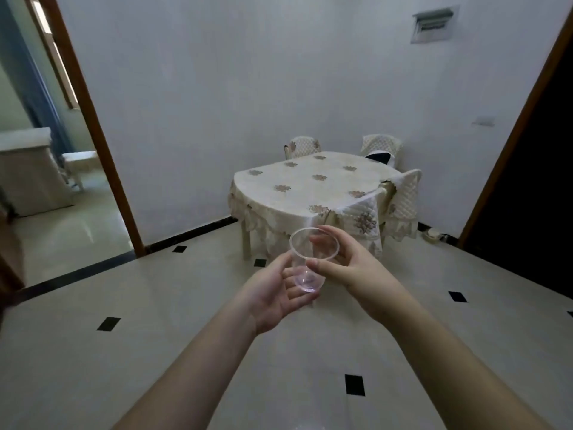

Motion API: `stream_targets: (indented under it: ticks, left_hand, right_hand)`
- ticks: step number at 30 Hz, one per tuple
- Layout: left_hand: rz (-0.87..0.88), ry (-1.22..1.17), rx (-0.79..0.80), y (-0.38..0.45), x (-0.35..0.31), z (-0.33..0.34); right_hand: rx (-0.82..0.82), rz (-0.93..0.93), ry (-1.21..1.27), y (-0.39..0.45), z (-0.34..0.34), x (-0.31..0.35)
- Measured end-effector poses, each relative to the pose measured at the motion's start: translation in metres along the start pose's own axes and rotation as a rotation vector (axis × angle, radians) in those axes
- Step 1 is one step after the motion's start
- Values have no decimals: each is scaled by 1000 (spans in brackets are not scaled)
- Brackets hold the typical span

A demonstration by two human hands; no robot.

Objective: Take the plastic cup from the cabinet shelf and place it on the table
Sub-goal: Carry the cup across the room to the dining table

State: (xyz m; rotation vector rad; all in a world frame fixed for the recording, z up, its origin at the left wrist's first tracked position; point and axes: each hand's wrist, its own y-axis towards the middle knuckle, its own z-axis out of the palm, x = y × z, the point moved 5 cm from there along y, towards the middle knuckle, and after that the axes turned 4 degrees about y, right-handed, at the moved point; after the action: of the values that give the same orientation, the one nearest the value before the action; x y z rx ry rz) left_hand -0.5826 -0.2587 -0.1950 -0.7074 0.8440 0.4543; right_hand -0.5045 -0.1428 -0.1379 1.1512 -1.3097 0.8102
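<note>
Room: pale tiled floor (155, 352) with small black insets, white walls. Nearest me, the left hand (276, 290) cups the base of a clear plastic cup (310, 262), fingers curled under it. The right hand (350, 265) pinches its rim. I see the cup held upright in mid-air, well short of the cloth-covered table (310, 184) beyond, chairs (400, 193) around it.

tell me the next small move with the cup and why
Probably keep carrying the plastic cup forward toward the table. Both the left hand and the right hand hold it upright over open tiled floor, and the table with its floral cloth stands farther ahead by the wall, with bare cloth on its near side to set the cup on.
</note>
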Motion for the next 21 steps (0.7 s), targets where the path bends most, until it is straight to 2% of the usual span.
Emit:
stream_targets:
  ticks: [12,21]
  left_hand:
    - [-31,-11,43,204,-46,58]
    - [-46,17,11,310,-87,51]
  right_hand:
    - [-52,4,57,157,-122,-52]
    - [-40,38,40,263,-156,-88]
